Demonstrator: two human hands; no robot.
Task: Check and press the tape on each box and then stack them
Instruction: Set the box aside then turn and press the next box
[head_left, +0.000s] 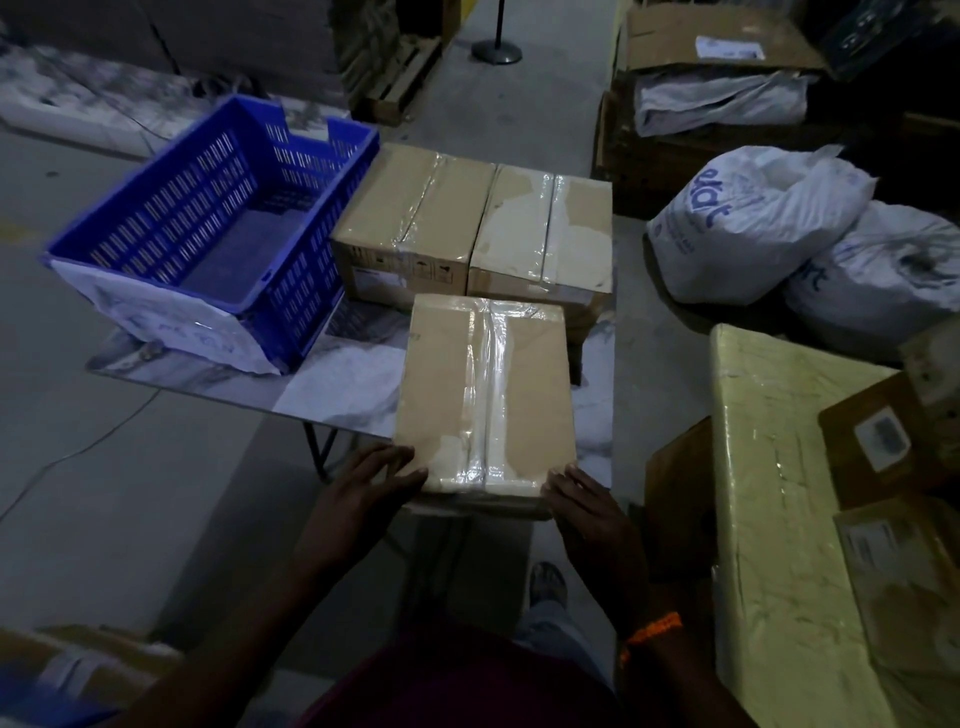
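A brown cardboard box (485, 395) with clear tape down its middle seam lies at the near edge of the table (337, 384). My left hand (371, 480) lies flat against its near left corner, fingers straight. My right hand (584, 506) rests with straight fingers against its near right corner. Two more taped boxes stand side by side behind it: the left box (410, 223) and the right box (543, 234), whose tape looks patchy.
A blue slotted crate (208, 234) takes up the table's left half. White sacks (769, 228) lie on the floor to the right. A large yellow wrapped carton (779, 519) with small boxes on it stands near my right arm. A pallet (400, 78) sits far back.
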